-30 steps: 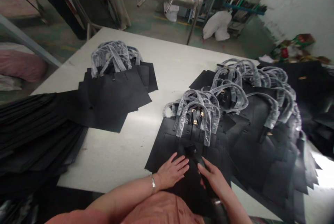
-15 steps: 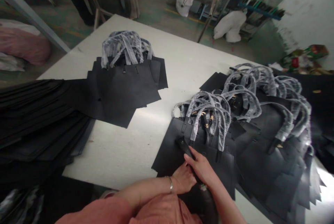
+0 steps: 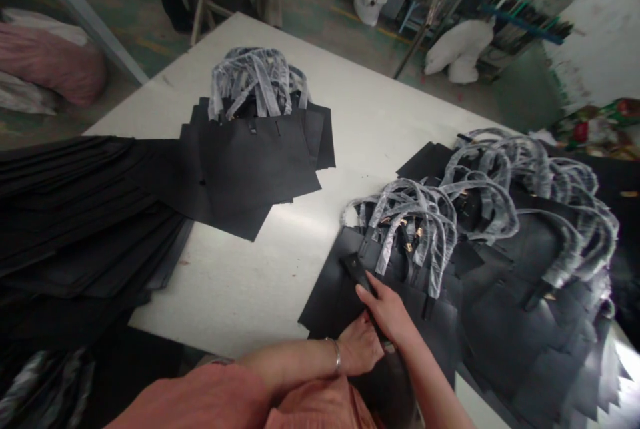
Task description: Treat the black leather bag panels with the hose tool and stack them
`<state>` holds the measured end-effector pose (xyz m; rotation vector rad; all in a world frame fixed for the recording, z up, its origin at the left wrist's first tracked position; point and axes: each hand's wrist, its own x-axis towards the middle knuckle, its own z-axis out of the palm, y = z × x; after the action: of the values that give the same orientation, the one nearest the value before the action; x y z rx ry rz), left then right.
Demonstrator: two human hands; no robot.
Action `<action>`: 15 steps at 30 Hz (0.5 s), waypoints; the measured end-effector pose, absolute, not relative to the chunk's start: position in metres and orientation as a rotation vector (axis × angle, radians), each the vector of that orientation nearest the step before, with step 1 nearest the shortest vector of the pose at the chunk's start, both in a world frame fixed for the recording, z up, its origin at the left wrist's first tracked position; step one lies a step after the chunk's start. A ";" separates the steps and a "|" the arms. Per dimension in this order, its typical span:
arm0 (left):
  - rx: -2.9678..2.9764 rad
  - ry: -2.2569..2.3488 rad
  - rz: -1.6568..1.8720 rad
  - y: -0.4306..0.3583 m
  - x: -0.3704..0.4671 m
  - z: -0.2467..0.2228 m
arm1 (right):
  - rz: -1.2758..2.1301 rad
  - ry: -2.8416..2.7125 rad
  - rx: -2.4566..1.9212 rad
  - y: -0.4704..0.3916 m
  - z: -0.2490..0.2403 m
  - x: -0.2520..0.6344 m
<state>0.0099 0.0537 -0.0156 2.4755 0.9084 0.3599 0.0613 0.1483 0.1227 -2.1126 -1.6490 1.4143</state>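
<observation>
A black bag strap (image 3: 358, 274) runs up between my hands, its flat end with a small stud lying over the front stack of black bag panels (image 3: 327, 296). My right hand (image 3: 389, 309) is closed around the strap just below that end. My left hand (image 3: 361, 347), with a bracelet at the wrist, is closed on the strap lower down; its fingertips are partly hidden. Beyond my hands, several plastic-wrapped handles (image 3: 415, 216) with gold-coloured fittings arch up from the panels.
More black panels with wrapped handles (image 3: 535, 162) lie overlapping at the right. Another pile with wrapped handles (image 3: 255, 82) sits at the far left of the white table (image 3: 260, 282). A tall fanned stack of black sheets (image 3: 75, 216) fills the left side.
The view has shifted slightly, so the table's contents sit a little differently in the picture. Both hands keep their hold on the strap, with little movement.
</observation>
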 end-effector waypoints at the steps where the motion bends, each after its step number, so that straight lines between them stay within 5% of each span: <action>1: 2.481 0.906 0.350 0.055 0.009 -0.014 | 1.390 -1.638 -2.116 0.151 0.124 0.058; 15: 2.308 1.011 0.462 0.051 0.011 -0.015 | 1.462 -1.713 -2.090 0.133 0.123 0.066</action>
<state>0.0109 0.0508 -0.0147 2.3076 1.0112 0.4624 0.0664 0.1327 0.1231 -2.0904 -1.7126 1.4621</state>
